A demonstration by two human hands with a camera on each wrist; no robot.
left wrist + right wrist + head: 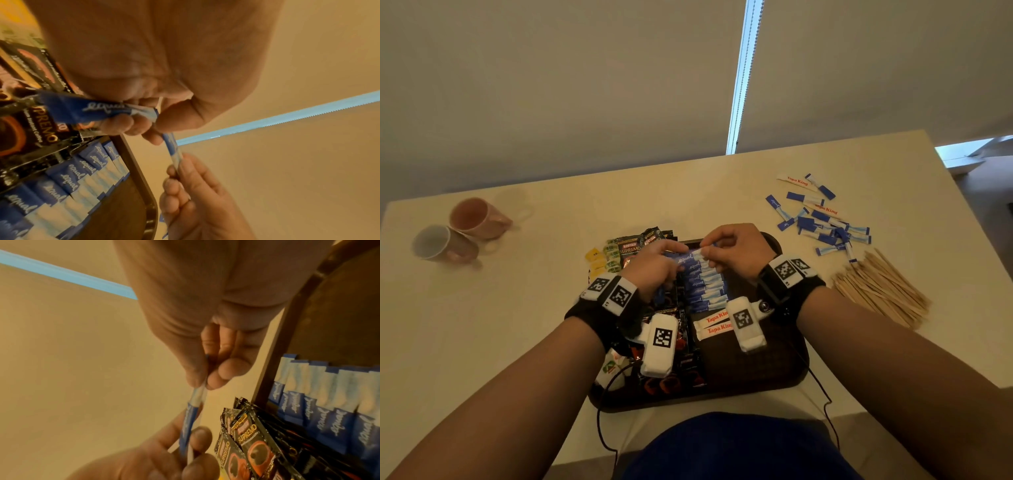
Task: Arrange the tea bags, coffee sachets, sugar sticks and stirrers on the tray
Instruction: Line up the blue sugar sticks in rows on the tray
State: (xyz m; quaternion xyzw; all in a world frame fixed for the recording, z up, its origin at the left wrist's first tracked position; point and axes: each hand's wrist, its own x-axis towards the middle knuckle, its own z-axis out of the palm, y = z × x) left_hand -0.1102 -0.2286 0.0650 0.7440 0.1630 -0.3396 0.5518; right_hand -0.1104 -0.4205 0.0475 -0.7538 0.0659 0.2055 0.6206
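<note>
Over the far end of the dark brown tray (756,370), both hands hold one blue-and-white sugar stick (693,255) between them. My right hand (736,250) pinches its white end (198,392) with thumb and fingers. Gripping its blue end (187,426) is my left hand (654,265), which also holds a second blue stick (82,110). Below them a neat overlapping row of sugar sticks (703,284) lies in the tray, with two white Tapa King sachets (714,325) at its near end. Black coffee sachets (633,248) fill the tray's left side.
Loose sugar sticks (822,222) lie scattered on the table at the far right, and a pile of wooden stirrers (880,287) sits right of the tray. Yellow and green tea bags (599,260) lie by the tray's left edge. Two mugs (479,217) lie on their sides far left.
</note>
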